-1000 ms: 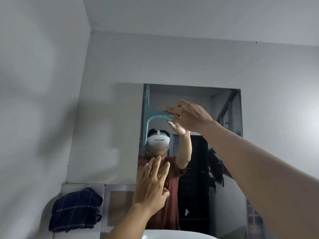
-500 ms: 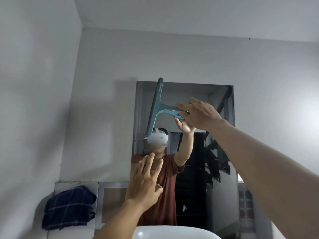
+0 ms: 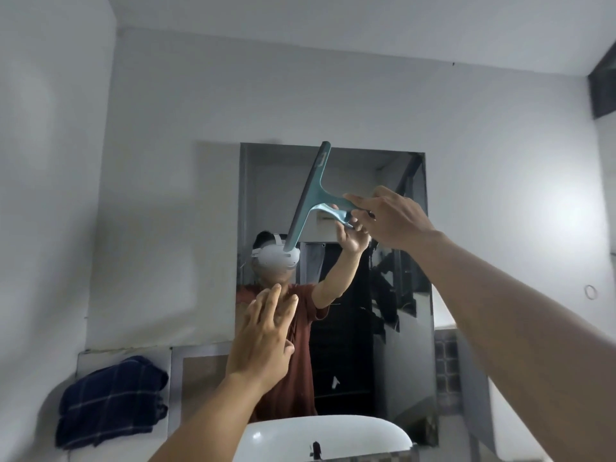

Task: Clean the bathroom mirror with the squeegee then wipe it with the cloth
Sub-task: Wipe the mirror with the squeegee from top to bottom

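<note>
On my feed a white basin (image 3: pixel 326 431) fills the bottom edge, with a small dark fitting (image 3: pixel 316 450) at its lower margin. The back wall (image 3: pixel 333 88) and left wall (image 3: pixel 50 195) are plain grey-white under a pale ceiling (image 3: pixel 333 15), and a grey-framed panel (image 3: pixel 203 378) with a brownish centre sits low on the back wall. Far right I see a thin ring (image 3: pixel 590 291) on the side wall, a dark opening (image 3: pixel 603 85) in the top corner, and a patch of square blocks (image 3: pixel 446 358) lower down.

The handle end of the squeegee (image 3: pixel 312 195) is hidden under the right hand (image 3: pixel 396 221).
</note>
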`<action>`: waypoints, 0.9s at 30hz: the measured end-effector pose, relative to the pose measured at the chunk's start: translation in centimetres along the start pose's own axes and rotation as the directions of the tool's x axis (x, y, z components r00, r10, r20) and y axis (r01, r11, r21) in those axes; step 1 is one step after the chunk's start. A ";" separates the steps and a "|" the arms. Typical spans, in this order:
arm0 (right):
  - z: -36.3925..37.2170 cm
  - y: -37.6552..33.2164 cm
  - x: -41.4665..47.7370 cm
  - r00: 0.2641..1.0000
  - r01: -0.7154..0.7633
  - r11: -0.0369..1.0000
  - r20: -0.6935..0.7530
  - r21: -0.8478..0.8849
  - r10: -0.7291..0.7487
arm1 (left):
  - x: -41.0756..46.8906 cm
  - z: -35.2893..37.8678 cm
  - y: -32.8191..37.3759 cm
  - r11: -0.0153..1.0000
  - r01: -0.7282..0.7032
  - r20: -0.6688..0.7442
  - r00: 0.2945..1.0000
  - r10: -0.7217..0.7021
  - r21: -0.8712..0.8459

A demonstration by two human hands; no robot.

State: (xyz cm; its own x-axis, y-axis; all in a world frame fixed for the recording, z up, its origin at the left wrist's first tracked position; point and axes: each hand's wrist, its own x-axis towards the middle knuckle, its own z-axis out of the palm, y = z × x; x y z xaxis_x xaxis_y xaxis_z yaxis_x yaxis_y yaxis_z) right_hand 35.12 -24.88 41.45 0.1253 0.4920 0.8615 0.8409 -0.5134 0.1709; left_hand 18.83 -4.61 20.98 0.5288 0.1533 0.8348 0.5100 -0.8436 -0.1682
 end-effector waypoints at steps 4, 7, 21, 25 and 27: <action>0.3 1.3 -0.7 0.998 -0.052 0.997 -0.019 0.053 0.053 | 0.4 -0.3 0.0 1.000 -0.011 -0.006 1.000 0.011 0.017; 0.5 2.9 -1.1 0.996 -0.082 0.995 -0.020 0.062 0.084 | 0.8 -0.5 0.0 1.000 0.002 0.022 1.000 -0.002 0.012; -0.5 8.1 -3.8 0.966 -0.252 0.963 -0.038 0.094 0.257 | 0.9 -0.2 0.0 0.999 0.040 0.051 0.998 -0.039 -0.002; -0.2 7.9 -4.5 0.952 -0.299 0.946 -0.027 0.128 0.304 | 0.9 -0.4 0.2 0.999 0.030 0.038 0.999 -0.030 -0.011; 0.0 7.5 -4.8 0.942 -0.326 0.935 -0.032 0.141 0.334 | 0.9 -0.6 0.2 1.000 0.029 0.040 0.999 -0.028 -0.011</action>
State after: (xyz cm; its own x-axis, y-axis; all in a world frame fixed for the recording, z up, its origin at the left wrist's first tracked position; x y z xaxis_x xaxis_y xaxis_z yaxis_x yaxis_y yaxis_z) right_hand 40.86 -31.07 38.62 0.3819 0.2694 0.8841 0.8194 -0.5411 -0.1891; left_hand 18.98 -5.00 22.02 0.5411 0.1975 0.8174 0.5177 -0.8443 -0.1387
